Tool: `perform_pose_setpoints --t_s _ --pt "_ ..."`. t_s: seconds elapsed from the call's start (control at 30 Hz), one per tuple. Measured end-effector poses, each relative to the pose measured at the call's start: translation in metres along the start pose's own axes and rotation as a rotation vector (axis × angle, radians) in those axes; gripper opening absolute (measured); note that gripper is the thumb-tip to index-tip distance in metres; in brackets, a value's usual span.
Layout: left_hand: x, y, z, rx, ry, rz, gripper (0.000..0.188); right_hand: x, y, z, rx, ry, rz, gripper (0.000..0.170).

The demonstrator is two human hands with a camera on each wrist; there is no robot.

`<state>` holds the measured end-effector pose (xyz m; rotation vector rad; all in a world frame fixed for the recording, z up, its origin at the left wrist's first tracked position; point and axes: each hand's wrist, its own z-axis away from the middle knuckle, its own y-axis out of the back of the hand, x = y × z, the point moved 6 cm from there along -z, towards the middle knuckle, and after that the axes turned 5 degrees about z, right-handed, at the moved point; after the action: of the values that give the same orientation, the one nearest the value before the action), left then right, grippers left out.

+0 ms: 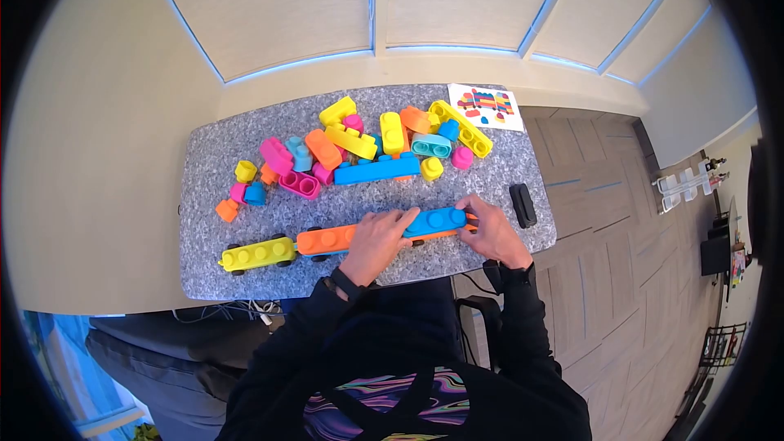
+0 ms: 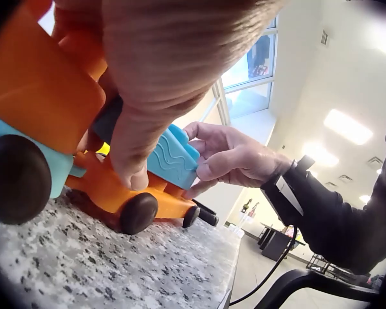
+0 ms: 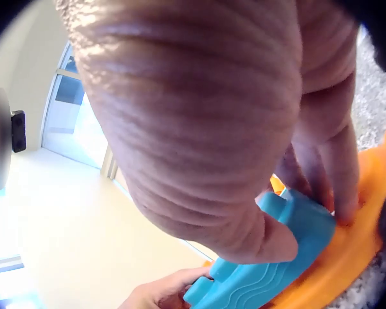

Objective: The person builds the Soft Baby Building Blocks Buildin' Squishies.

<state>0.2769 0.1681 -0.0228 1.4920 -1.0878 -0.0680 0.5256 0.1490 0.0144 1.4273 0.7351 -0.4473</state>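
A blue block point(image 1: 435, 220) with studs lies on top of an orange wheeled car point(image 2: 109, 190) at the right of a train. My right hand point(image 1: 495, 237) pinches the block's right end between thumb and fingers. My left hand point(image 1: 374, 243) grips around the block's left end, thumb and fingers on either side. To the left, an orange block point(image 1: 327, 239) sits on a blue wheeled base point(image 2: 59, 164), joined to a yellow wheeled car point(image 1: 259, 254). In the right wrist view, the blue block point(image 3: 296, 225) rests along the orange car, with the right thumb against its side.
Loose blocks in several colours, among them a long blue block point(image 1: 376, 170) and a yellow one point(image 1: 392, 132), lie across the back of the speckled table point(image 1: 204, 265). A picture card point(image 1: 487, 107) lies at the back right, a black object point(image 1: 523, 205) near the right edge.
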Motion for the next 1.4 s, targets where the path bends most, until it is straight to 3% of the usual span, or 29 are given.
perform_pose_setpoints --t_s 0.17,0.23,0.67,0.73,0.93,1.4 --pt "-0.002 -0.005 0.001 0.04 -0.013 -0.014 0.072 -0.006 0.004 0.0 0.019 0.069 0.056 0.041" --pt "-0.002 -0.003 -0.001 0.031 -0.003 0.0 0.071 -0.009 0.007 0.002 0.038 0.099 0.217 0.042" --pt "0.0 0.0 -0.007 -0.01 0.034 0.035 0.067 0.01 0.004 0.004 -0.016 0.024 0.116 0.046" --pt "-0.001 -0.001 -0.007 -0.027 0.049 0.033 0.066 -0.003 0.009 0.004 0.078 0.249 0.212 0.046" --pt "-0.004 -0.001 -0.005 -0.03 0.048 0.014 0.068 0.003 -0.001 0.005 0.005 0.078 0.041 0.044" --pt "-0.007 0.001 -0.008 -0.076 0.023 0.121 0.072 0.003 0.007 0.0 -0.023 0.087 0.019 0.04"
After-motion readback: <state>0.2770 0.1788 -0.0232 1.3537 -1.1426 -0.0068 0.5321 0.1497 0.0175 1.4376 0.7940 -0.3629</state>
